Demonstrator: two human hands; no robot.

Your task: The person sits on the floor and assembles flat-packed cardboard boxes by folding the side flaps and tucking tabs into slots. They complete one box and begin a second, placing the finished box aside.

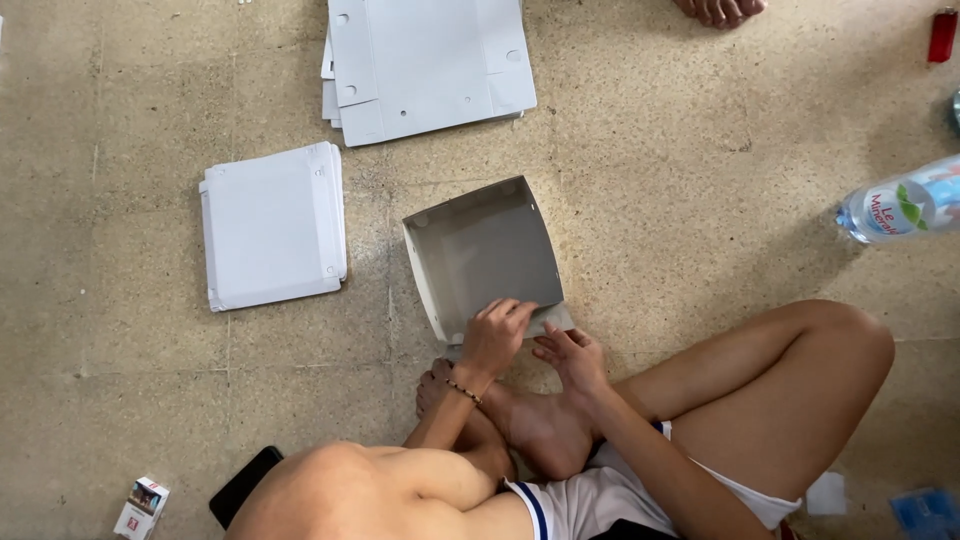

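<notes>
A home floor used as a makeshift packing spot — speckled stone floor (pixel 700 220), a person sitting cross-legged and barefoot, stacks of flat white cardboard blanks (pixel 425 65), a water bottle (pixel 900 208) and a red lighter (pixel 942 35) lying about — no bench, no machinery.

speckled beige stone floor (pixel 700 200), even light

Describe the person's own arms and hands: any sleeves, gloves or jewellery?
Both arms are bare, no sleeves and no gloves. The left hand has a thin beaded bracelet at the wrist. The right hand and its wrist carry nothing; no rings are visible on either hand.
</notes>
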